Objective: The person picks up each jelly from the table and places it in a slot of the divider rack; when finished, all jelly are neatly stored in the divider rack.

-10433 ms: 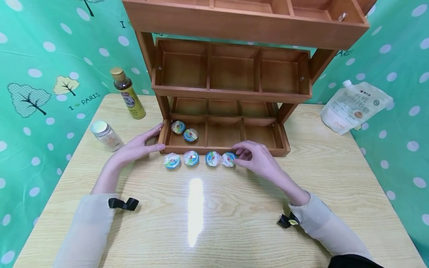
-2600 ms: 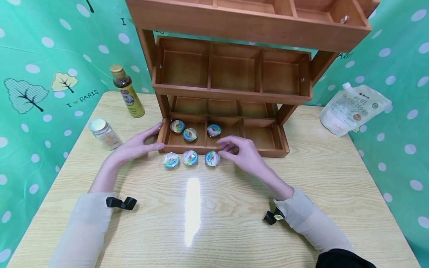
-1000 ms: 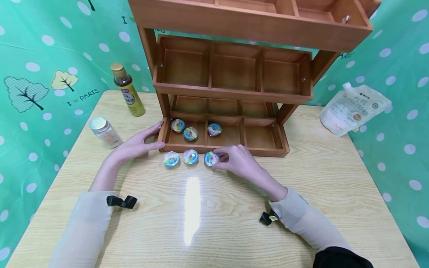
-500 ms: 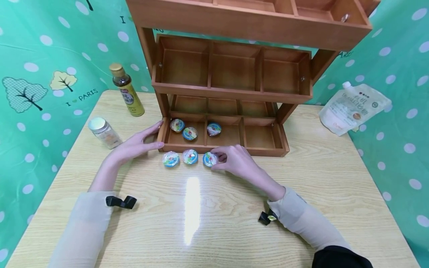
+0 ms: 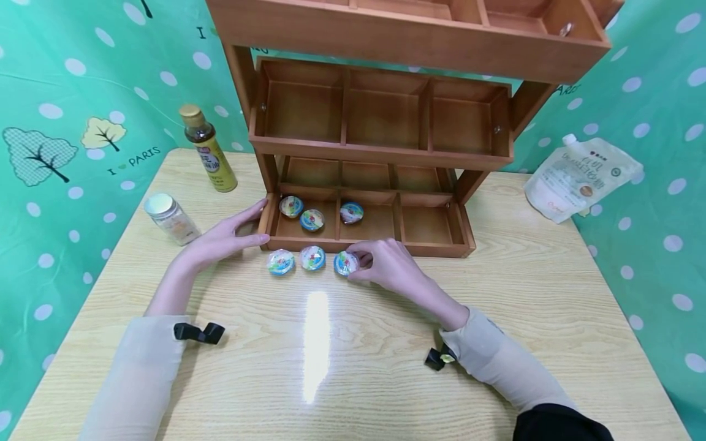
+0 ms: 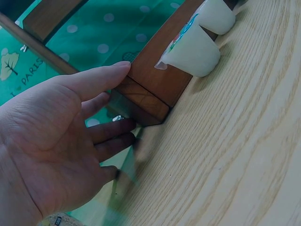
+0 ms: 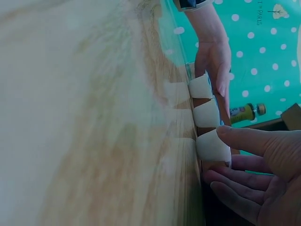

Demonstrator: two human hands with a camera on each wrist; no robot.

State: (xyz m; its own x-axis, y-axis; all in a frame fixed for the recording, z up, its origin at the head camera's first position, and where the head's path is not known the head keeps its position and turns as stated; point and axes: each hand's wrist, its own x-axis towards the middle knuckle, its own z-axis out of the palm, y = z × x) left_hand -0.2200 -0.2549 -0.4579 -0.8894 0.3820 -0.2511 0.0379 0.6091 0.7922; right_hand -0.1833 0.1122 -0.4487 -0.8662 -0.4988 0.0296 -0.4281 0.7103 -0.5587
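Note:
My right hand (image 5: 388, 262) pinches the rightmost small jelly cup (image 5: 345, 263), with the thumb on its near side and fingers behind it. That cup stands on the table in front of the wooden shelf's bottom tray (image 5: 436, 250). Two more cups, a middle one (image 5: 312, 258) and a left one (image 5: 280, 262), line up beside it. In the right wrist view the held cup (image 7: 214, 147) shows its white side. My left hand (image 5: 223, 240) touches the tray's left end, fingers spread and fairly straight. Inside the tray, two cups (image 5: 312, 220) lie in the left compartment and one (image 5: 351, 212) in the middle.
A middle tray (image 5: 380, 149) and a top tray (image 5: 408, 40) rise above the bottom one. On the left stand a lidded jar (image 5: 175, 222) and a yellow-labelled bottle (image 5: 212, 156). A spouted pouch (image 5: 579, 177) leans at the right against the green polka-dot cloth (image 5: 662, 245).
Over the last several seconds one cup went from the table row into the middle compartment. The right hand then moved left onto the rightmost cup and pinched it. The left hand stayed put.

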